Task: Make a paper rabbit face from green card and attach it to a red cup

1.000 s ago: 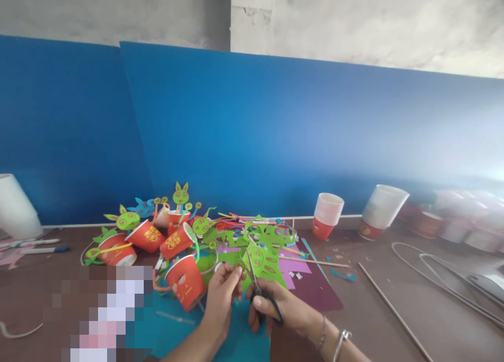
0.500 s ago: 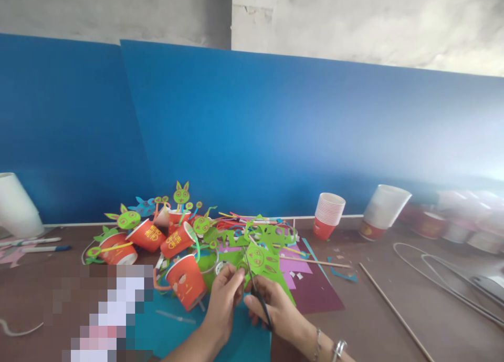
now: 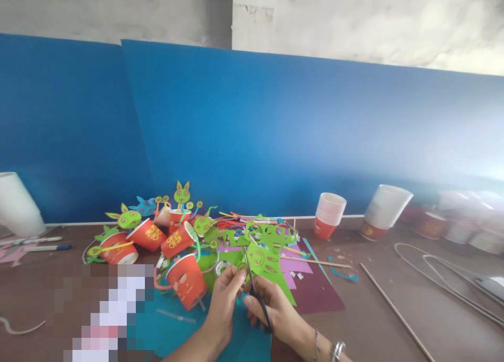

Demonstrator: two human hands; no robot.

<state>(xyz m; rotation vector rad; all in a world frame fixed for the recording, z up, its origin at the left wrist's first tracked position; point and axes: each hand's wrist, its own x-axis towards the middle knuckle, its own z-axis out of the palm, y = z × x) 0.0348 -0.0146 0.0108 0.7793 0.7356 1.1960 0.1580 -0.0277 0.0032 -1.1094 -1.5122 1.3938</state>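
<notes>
My right hand [image 3: 271, 304] is closed round the dark handles of a pair of scissors [image 3: 260, 302], whose blades point up and away from me. A small green paper piece [image 3: 243, 268] is pinched in my left hand [image 3: 227, 293], right beside the blades. Just beyond my hands lies a green paper sheet [image 3: 275, 278] with a rabbit face drawn on it. An orange paper cup [image 3: 187, 280] with a bent straw leans to the left of my left hand. Under both hands is a teal sheet [image 3: 157, 330].
Several orange cups [image 3: 147, 235] with green animal faces stand at the left back. A stack of paper cups [image 3: 329, 215] and larger white cups [image 3: 388, 207] stand at the right. A wooden stick [image 3: 394, 309] and a cable [image 3: 437, 272] lie on the brown table, with a blue panel [image 3: 275, 131] behind.
Both hands stay almost in the same place, with the scissors against the small green paper piece. The whole view has shifted very slightly.
</notes>
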